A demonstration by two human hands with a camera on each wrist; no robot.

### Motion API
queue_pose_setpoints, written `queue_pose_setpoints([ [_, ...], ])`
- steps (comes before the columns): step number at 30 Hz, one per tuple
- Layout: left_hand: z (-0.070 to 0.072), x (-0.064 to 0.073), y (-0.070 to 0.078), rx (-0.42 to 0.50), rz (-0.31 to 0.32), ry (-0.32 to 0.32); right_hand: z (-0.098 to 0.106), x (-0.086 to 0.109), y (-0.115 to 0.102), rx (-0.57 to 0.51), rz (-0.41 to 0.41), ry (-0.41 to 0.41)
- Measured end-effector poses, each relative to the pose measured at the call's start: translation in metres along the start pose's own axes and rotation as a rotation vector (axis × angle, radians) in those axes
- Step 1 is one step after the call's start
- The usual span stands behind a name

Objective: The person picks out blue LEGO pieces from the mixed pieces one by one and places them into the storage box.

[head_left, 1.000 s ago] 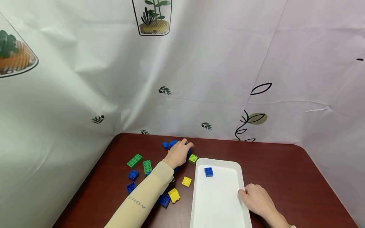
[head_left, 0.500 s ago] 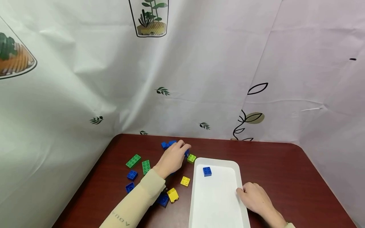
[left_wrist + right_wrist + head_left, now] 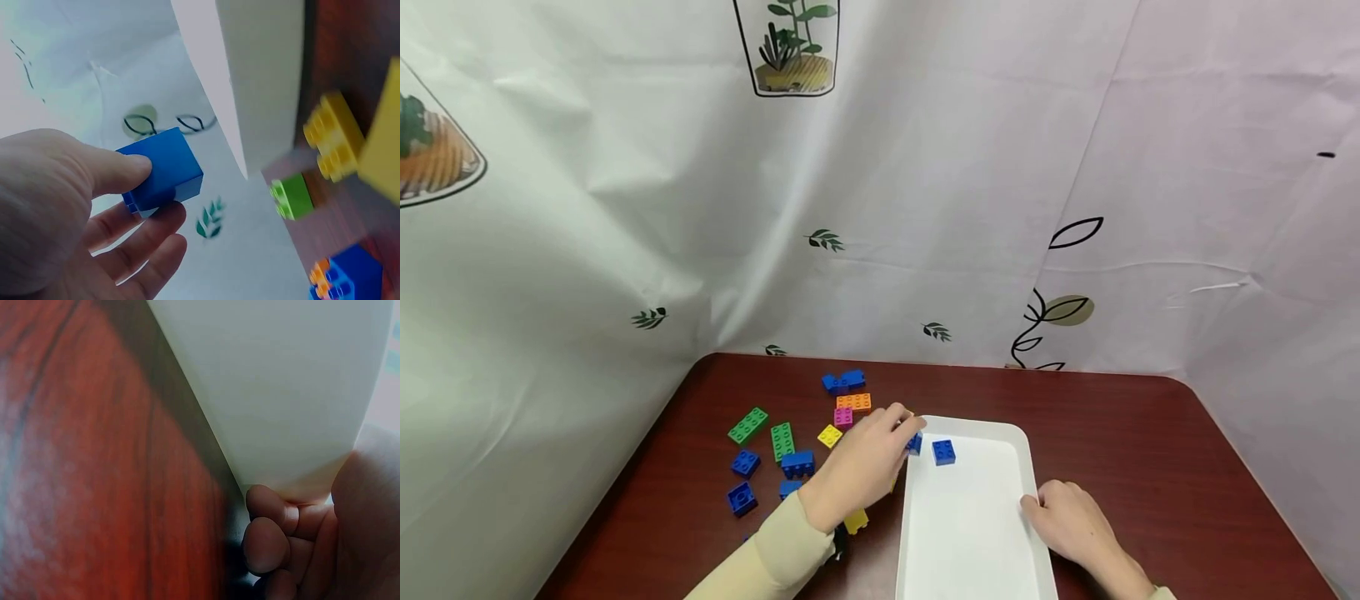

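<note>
My left hand (image 3: pixel 867 460) pinches a blue building brick (image 3: pixel 169 167) between thumb and fingers. In the head view that brick is at the left rim of a white tray (image 3: pixel 973 533), partly hidden by the fingers. From the left wrist view it is held above the table, beside the tray's wall. Another blue brick (image 3: pixel 943 452) lies inside the tray near its far end. My right hand (image 3: pixel 1071 523) grips the tray's right rim, thumb on the inside; the right wrist view shows its fingers curled against the outer wall.
Several loose bricks lie left of the tray: green (image 3: pixel 748 426), orange (image 3: pixel 853 402), pink (image 3: pixel 843 417), yellow (image 3: pixel 830 436) and blue (image 3: pixel 797 464). A lime brick (image 3: pixel 294 195) sits close to the tray. A patterned white cloth (image 3: pixel 880 167) hangs behind the table.
My left hand has picked up a blue brick from the far part of the pile and brought it rightward and nearer, to the tray's left rim. The right hand stays on the tray.
</note>
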State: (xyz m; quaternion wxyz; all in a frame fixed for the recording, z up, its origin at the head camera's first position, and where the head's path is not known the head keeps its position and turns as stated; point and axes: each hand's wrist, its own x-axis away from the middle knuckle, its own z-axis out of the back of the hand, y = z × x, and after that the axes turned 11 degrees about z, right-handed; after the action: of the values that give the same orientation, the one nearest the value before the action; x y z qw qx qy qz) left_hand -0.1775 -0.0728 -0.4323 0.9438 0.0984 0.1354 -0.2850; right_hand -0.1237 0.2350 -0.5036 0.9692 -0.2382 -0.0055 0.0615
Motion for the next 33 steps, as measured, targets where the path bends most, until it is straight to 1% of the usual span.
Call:
queue_pose_setpoints([
  [3,0.0,0.006,0.01,0.019,-0.028,-0.013,0.0,0.0,0.0,0.001,0.001,0.002],
  [6,-0.001,0.011,0.018,0.054,-0.046,-0.045,0.0,-0.001,0.0,-0.002,-0.005,-0.004],
  [11,-0.005,0.016,0.03,0.101,-0.049,-0.136,0.0,-0.001,0.0,-0.005,-0.009,-0.005],
  [14,-0.008,0.019,0.035,0.116,-0.053,-0.18,0.0,-0.001,-0.001,-0.009,-0.014,-0.008],
  [19,-0.011,0.024,0.041,0.114,-0.041,-0.243,0.0,0.0,0.0,-0.013,-0.017,-0.01],
  [21,-0.011,0.025,0.043,0.097,-0.041,-0.252,0.001,0.0,0.0,-0.012,-0.018,-0.008],
  [25,-0.012,0.026,0.044,0.062,-0.052,-0.249,0.002,0.001,0.0,-0.008,-0.019,-0.005],
  [33,-0.013,0.029,0.043,0.026,-0.079,-0.262,0.0,0.001,0.0,0.004,-0.009,-0.006],
])
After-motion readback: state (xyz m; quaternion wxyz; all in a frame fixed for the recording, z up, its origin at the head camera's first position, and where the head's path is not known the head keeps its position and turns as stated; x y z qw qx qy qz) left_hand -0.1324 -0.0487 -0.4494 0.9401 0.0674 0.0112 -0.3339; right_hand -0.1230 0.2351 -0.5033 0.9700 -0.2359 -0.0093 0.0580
